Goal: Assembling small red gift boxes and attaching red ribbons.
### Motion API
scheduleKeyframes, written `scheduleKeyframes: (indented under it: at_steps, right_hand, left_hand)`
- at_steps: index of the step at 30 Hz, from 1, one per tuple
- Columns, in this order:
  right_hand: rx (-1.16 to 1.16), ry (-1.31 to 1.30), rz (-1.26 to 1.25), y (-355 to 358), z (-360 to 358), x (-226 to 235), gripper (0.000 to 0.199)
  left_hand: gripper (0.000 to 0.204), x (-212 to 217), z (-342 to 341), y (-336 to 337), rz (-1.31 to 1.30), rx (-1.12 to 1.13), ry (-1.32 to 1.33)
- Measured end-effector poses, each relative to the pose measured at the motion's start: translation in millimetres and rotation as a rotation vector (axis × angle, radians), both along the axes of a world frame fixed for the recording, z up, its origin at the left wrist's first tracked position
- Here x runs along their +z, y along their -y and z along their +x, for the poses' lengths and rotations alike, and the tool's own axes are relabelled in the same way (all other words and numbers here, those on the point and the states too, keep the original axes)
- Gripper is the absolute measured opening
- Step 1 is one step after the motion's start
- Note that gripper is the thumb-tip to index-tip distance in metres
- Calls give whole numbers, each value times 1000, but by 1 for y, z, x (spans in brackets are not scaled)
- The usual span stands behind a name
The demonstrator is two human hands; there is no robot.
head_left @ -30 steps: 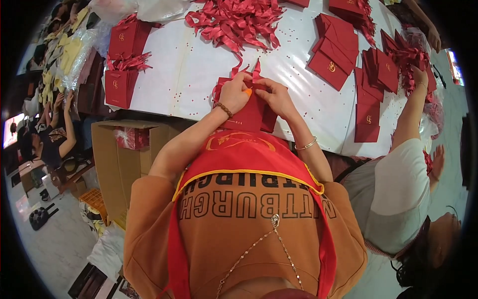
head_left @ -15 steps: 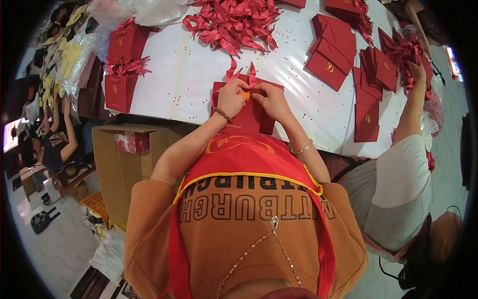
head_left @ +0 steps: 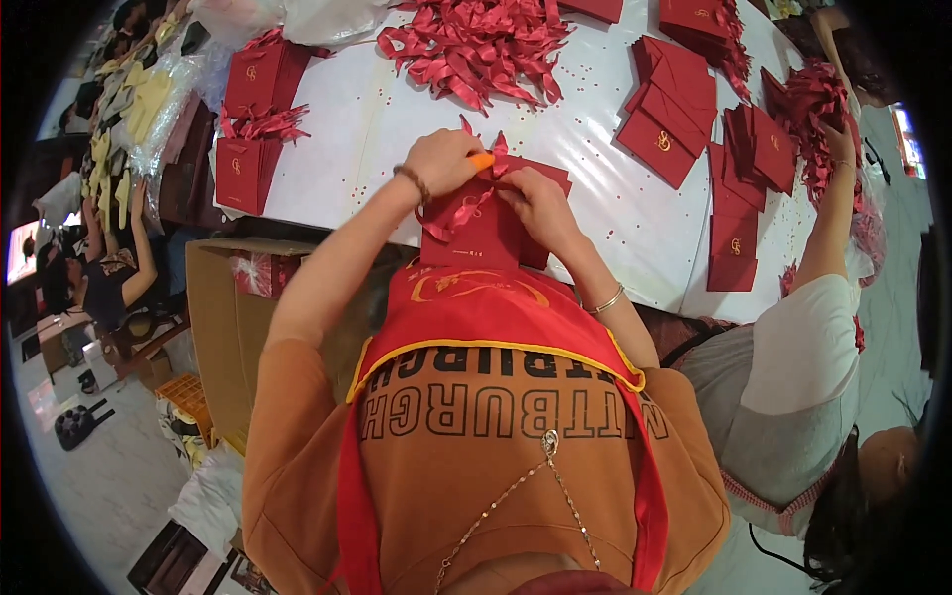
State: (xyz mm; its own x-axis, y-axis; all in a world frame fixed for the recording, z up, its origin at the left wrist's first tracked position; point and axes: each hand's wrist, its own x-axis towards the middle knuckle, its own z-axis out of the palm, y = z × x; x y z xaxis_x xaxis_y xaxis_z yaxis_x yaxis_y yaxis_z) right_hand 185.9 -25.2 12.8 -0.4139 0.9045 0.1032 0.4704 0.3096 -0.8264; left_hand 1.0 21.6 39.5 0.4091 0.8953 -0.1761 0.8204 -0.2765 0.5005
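A flat red paper gift bag point(head_left: 481, 238) with a gold emblem lies before me at the table's front edge. A red satin ribbon point(head_left: 458, 218) crosses its upper part, one end hanging down over the front and a loop standing at the top. Above the bag's left corner, my left hand point(head_left: 441, 164) has its fingers closed on the ribbon; an orange cover sits on one fingertip. My right hand point(head_left: 540, 205) pinches the ribbon close to the bag's top, thumb and finger pressed together. The exact grip is partly hidden by the hands.
A heap of red ribbons point(head_left: 476, 45) lies at the far side of the white table point(head_left: 337, 169). Red bags stand in stacks point(head_left: 243, 174) at the left, and more bags point(head_left: 669, 114) lie to the right. A cardboard box point(head_left: 223, 317) stands below left. A co-worker's arm point(head_left: 825, 218) reaches over ribbons at right.
My left hand has moved up and left, away from the right one, and turned over. A ribbon end now hangs over the bag's front. My right hand has shifted slightly down.
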Motion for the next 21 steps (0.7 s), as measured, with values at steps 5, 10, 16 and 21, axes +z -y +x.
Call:
scheduleKeyframes:
  at_steps: [5, 10, 16, 21]
  right_hand:
    - [71, 17, 29, -3, -6, 6, 14]
    - [20, -11, 51, -2, -7, 0, 15]
    - [88, -1, 36, -2, -3, 11, 12]
    - [51, -14, 47, 0, 0, 12, 12]
  left_hand:
    - [24, -9, -3, -37, -792, -169, 188]
    - [23, -8, 7, -34, -577, -216, 49]
    - [25, -26, 1, -41, -420, 102, 300]
    - [24, 22, -21, -47, -636, 277, 507]
